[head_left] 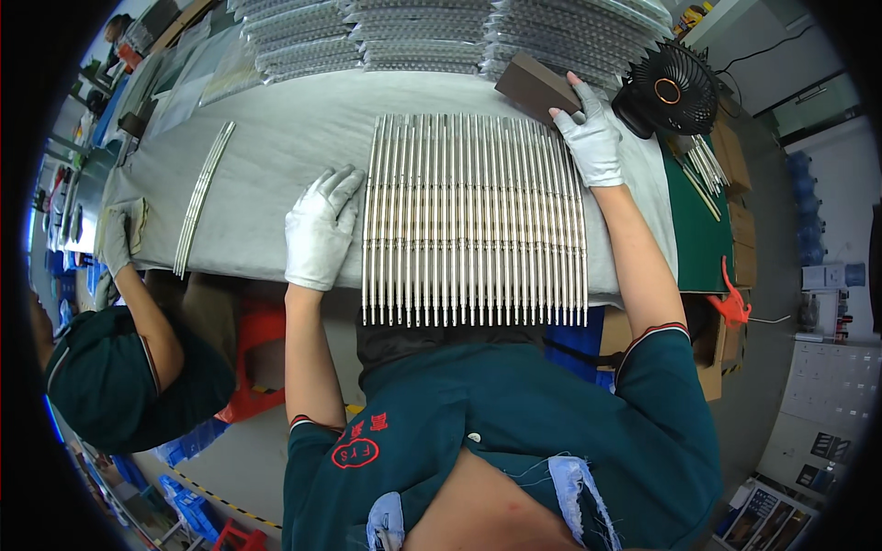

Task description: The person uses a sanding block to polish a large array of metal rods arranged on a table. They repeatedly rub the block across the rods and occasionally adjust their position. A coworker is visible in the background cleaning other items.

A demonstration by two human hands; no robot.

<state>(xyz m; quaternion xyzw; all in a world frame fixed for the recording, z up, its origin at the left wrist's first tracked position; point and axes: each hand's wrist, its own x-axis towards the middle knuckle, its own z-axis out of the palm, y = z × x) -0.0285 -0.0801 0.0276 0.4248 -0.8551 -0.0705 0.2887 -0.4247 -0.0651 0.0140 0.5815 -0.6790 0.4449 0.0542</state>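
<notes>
A row of many slim silver metal rods (473,220) lies side by side in front of me, their near ends reaching past the table's front edge. My left hand (322,228), in a white glove, rests flat on the grey cloth just left of the row, fingers stretched out. At the row's far right corner my right hand (593,138), also gloved but with bare fingertips showing, grips the right end of a dark brown rectangular block (537,86). The block sits just beyond the far ends of the rods.
A black fan (669,90) stands right of the block. Stacks of plastic-wrapped rods (418,37) line the back. A few rods (204,197) lie on the grey cloth (266,138) at left, near a co-worker's gloved hand (118,241). Loose rods (706,170) rest on green cloth at right.
</notes>
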